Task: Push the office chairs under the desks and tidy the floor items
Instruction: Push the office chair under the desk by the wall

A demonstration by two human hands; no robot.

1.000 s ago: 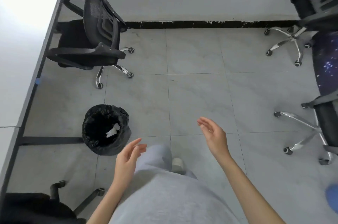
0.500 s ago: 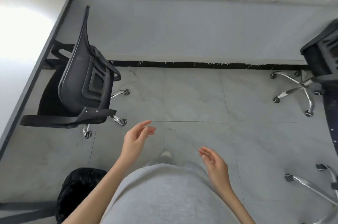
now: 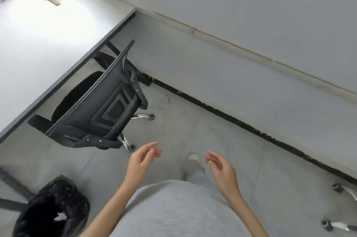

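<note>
Closing in on black office chair far left, seat only partly under white desk, both left hand and right hand empty with loose fingers; next probably: grab backrest, shove in; bin near left.

The person wears a grey top, grey trousers, a pale shoe; forearms bare.

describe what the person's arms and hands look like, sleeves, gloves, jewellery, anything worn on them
Both forearms are bare from the bottom edge of the frame to the wrists; no sleeve shows. The left hand and right hand wear no gloves, and no ring, watch or bracelet is visible. Between the arms shows a light grey garment of soft, plain fabric.
</note>
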